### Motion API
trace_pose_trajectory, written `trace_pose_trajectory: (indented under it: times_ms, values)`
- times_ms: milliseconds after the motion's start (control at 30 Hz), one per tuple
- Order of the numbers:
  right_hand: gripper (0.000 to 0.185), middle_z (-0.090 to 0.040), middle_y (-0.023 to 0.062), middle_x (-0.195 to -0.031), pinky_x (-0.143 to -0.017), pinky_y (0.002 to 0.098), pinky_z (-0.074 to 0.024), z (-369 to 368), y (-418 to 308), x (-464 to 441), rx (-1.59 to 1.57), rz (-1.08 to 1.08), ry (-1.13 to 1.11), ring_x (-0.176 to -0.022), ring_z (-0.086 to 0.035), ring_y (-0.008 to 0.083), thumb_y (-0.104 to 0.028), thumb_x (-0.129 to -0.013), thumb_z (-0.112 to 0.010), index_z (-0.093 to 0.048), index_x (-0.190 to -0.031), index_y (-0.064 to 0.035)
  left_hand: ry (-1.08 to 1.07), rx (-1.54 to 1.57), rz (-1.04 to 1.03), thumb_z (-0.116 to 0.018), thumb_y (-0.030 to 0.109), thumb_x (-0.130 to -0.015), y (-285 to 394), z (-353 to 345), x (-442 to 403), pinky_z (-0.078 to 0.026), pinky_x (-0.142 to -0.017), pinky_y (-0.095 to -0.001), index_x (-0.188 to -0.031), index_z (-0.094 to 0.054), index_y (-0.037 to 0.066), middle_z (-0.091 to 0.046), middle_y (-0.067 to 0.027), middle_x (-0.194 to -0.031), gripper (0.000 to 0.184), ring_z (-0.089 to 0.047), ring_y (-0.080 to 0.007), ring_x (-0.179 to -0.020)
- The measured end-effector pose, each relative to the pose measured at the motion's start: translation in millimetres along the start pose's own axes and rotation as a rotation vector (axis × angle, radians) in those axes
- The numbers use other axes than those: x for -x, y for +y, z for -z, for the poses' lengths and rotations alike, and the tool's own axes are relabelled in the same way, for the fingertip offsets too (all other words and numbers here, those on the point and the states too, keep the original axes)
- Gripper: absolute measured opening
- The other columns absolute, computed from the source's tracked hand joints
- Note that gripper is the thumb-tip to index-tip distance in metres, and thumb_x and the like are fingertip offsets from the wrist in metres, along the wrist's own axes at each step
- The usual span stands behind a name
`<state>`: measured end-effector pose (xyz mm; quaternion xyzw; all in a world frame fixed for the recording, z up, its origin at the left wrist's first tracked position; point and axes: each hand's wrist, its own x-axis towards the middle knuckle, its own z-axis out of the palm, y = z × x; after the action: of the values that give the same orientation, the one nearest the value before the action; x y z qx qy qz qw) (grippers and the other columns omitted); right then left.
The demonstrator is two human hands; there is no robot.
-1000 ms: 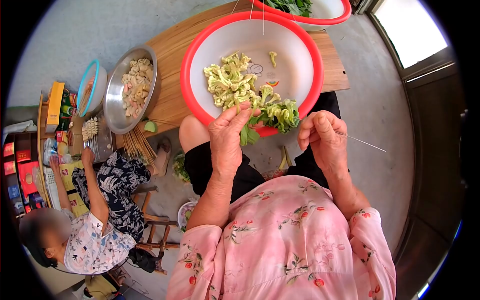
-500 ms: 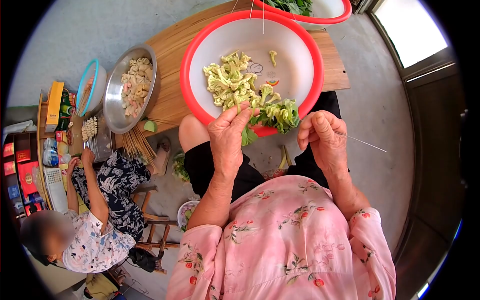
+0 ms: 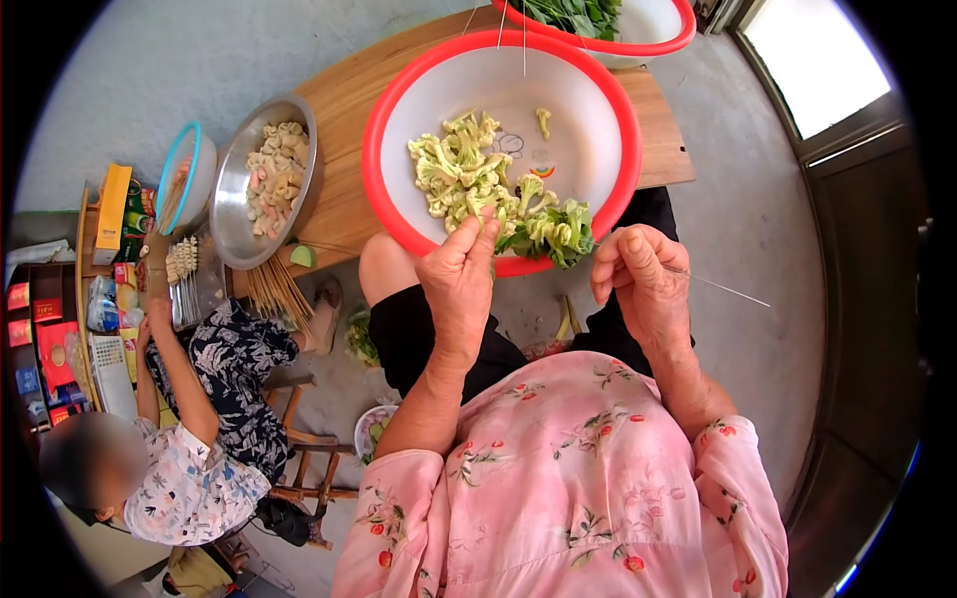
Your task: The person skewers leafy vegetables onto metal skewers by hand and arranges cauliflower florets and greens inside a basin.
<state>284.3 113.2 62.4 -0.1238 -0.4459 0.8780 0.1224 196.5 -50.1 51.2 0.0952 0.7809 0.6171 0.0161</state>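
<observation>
My right hand [image 3: 643,284] is closed around a thin metal skewer [image 3: 733,291], whose bare end sticks out to the right. Bunched green leaves [image 3: 566,234] are threaded on its other part, over the near rim of the red-rimmed basin [image 3: 598,120]. My left hand [image 3: 457,289] is closed in a pinch at the left end of the bunch, on a leafy green mostly hidden by the fingers. Pale cauliflower florets [image 3: 459,164] lie in the basin just beyond my left fingertips.
Another red-rimmed basin [image 3: 688,30] holds leafy greens. On the wooden table [image 3: 344,100] stands a metal bowl [image 3: 224,234] with pale pieces, near wooden sticks [image 3: 274,291]. At left a co-worker [image 3: 199,478] sits beside filled skewers [image 3: 182,261].
My left hand has shifted slightly right and down, and the leaf hanging below its fingers is now mostly out of sight. The co-worker's hands have moved left.
</observation>
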Motion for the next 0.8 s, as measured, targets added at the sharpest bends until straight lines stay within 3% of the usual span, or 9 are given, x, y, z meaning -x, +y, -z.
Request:
trace_pose_trajectory:
  times_ms: [267, 333, 367, 433, 600, 800]
  values:
    - [0.031, -0.061, 0.0082, -0.066, -0.047, 0.0250, -0.0463, -7.2, -5.9, -0.7, -0.036, 0.051, -0.045, -0.050, -0.056, 0.0147, -0.028, -0.090, -0.055, -0.061, -0.081, 0.0001, -0.097, 0.205, 0.028, -0.057, 0.003, -0.086, 14.7, 2.9, 3.2, -0.045, -0.073, -0.0199, -0.105, -0.062, -0.006, -0.063, -0.0029, -0.090, 0.021, -0.056, -0.0062, -0.080]
    - [0.033, -0.061, 0.0080, -0.065, -0.046, 0.0259, -0.0460, -9.0, -11.0, -3.5, -0.120, 0.033, -0.053, -0.049, -0.055, 0.0150, -0.030, -0.092, -0.052, -0.060, -0.080, -0.0006, -0.147, 0.511, 0.066, -0.058, 0.002, -0.084, 30.3, 7.5, -0.6, -0.045, -0.077, -0.0221, -0.104, -0.062, -0.003, -0.065, -0.0038, -0.092, 0.021, -0.056, -0.0080, -0.085]
    - [0.033, -0.061, 0.0080, -0.065, -0.046, 0.0259, -0.0460, -11.4, -14.7, -5.3, -0.118, 0.044, -0.062, -0.049, -0.055, 0.0150, -0.030, -0.092, -0.052, -0.060, -0.080, -0.0006, -0.146, 0.514, 0.052, -0.058, 0.002, -0.084, 31.5, 11.8, -3.7, -0.045, -0.077, -0.0221, -0.104, -0.062, -0.003, -0.065, -0.0038, -0.092, 0.021, -0.056, -0.0080, -0.085]
    - [0.034, -0.060, 0.0079, -0.064, -0.044, 0.0264, -0.0453, -18.5, -23.5, -9.2, -0.210, 0.027, -0.133, -0.048, -0.055, 0.0149, -0.031, -0.093, -0.050, -0.059, -0.078, -0.0013, -0.226, 0.742, 0.094, -0.060, 0.005, -0.083, 33.6, 21.5, -11.8, -0.041, -0.089, -0.0270, -0.106, -0.062, -0.002, -0.065, -0.0081, -0.101, 0.024, -0.057, -0.0144, -0.096]
    - [0.035, -0.060, 0.0066, -0.063, -0.043, 0.0266, -0.0436, -40.0, -42.7, -8.7, -0.271, 0.011, -0.183, -0.047, -0.053, 0.0141, -0.032, -0.093, -0.050, -0.059, -0.078, -0.0023, -0.235, 0.708, -0.071, -0.063, 0.014, -0.082, 59.3, 27.0, -18.5, -0.044, -0.086, -0.0311, -0.099, -0.063, 0.000, -0.064, -0.0127, -0.101, 0.022, -0.059, -0.0174, -0.092]
    - [0.034, -0.060, 0.0054, -0.062, -0.042, 0.0266, -0.0425, -59.3, -58.5, -3.7, -0.308, -0.014, -0.207, -0.046, -0.052, 0.0138, -0.033, -0.092, -0.050, -0.059, -0.077, -0.0036, -0.324, 0.731, -0.144, -0.067, -0.003, -0.076, 82.4, 34.5, -18.1, -0.047, -0.084, -0.0263, -0.107, -0.060, 0.001, -0.064, -0.0070, -0.097, 0.032, -0.059, -0.0136, -0.091]
